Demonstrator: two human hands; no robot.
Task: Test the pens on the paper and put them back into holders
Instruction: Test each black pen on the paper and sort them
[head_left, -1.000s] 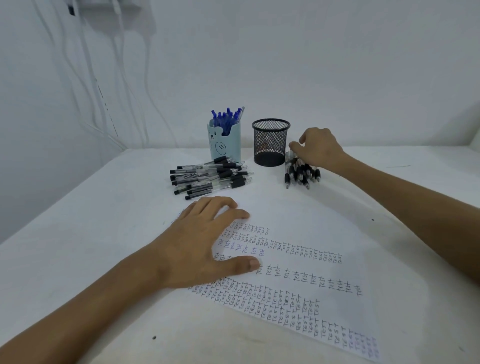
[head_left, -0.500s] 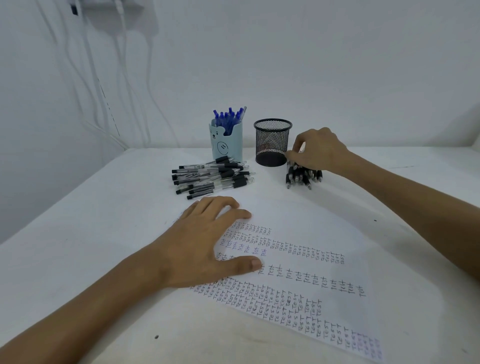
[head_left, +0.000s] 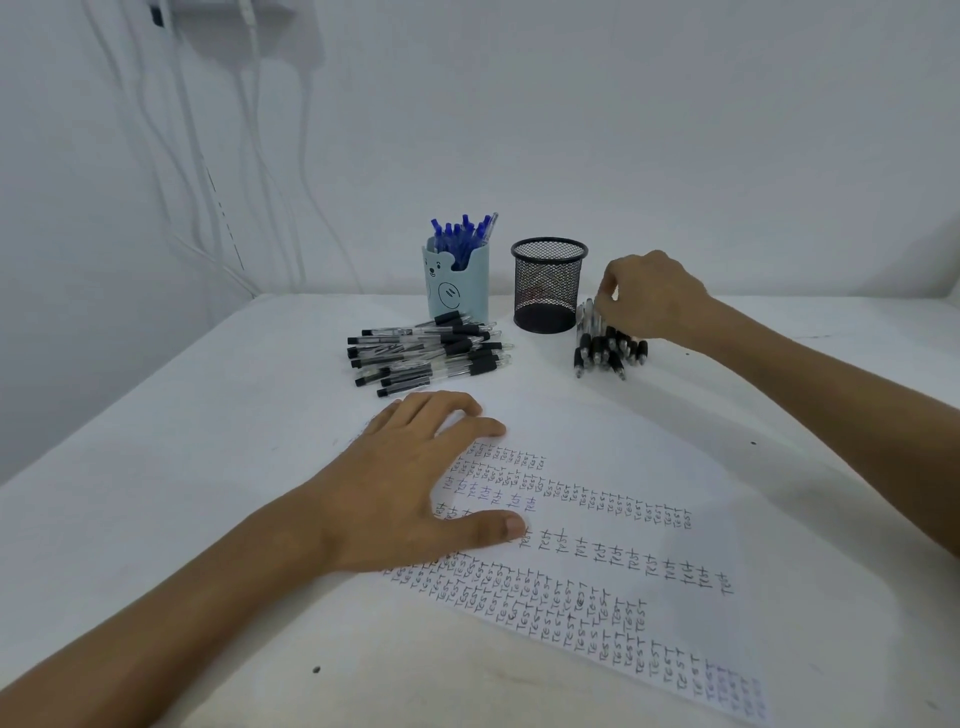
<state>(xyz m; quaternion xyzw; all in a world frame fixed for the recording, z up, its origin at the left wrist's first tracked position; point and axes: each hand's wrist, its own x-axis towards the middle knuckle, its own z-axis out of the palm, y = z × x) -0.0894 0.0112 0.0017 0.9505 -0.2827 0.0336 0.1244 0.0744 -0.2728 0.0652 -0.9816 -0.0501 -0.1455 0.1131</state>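
Observation:
A white paper (head_left: 597, 447) covered in rows of "TEST" lies in front of me. My left hand (head_left: 415, 488) rests flat on its left part, fingers spread, holding nothing. A light-blue bear holder (head_left: 457, 291) holds several blue pens (head_left: 462, 234). Beside it stands an empty-looking black mesh holder (head_left: 548, 286). A pile of black pens (head_left: 431, 353) lies in front of the blue holder. A smaller bunch of black pens (head_left: 605, 351) lies right of the mesh holder. My right hand (head_left: 654, 296) sits on that bunch, thumb and fingers pinching the far end of a pen.
Everything stands on a white table (head_left: 208, 441) that meets a white wall behind the holders. White cables (head_left: 197, 171) hang down the wall at the back left. Small dark specks mark the table near the front and right.
My right hand has curled tighter over the right bunch, its fingertips now pinching at the pens' far ends. My left hand has stayed flat on the paper.

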